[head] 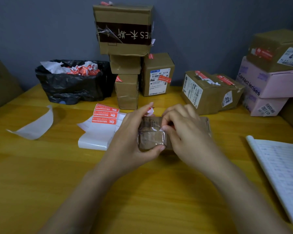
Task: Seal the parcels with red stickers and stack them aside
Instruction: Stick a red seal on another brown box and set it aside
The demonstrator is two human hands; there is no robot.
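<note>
A small brown parcel (150, 137) wrapped in clear tape is held just above the yellow table (41, 166) at the centre. My left hand (134, 132) grips its left side, thumb along the near edge. A crumpled red-and-white sticker scrap (150, 111) sticks up by that hand's fingertips. My right hand (184, 130) pinches at a white bit of tape or label on the parcel's top. A sheet of red stickers (105, 114) on white backing lies to the left of the parcel.
A stack of brown boxes (125, 31) stands against the back wall, with a labelled box (157, 73) beside it. More stickered parcels (210, 92) and pink boxes (267, 85) lie at the right. A black bin bag (71, 85) holds sticker scraps. A notebook (281, 171) lies at the near right.
</note>
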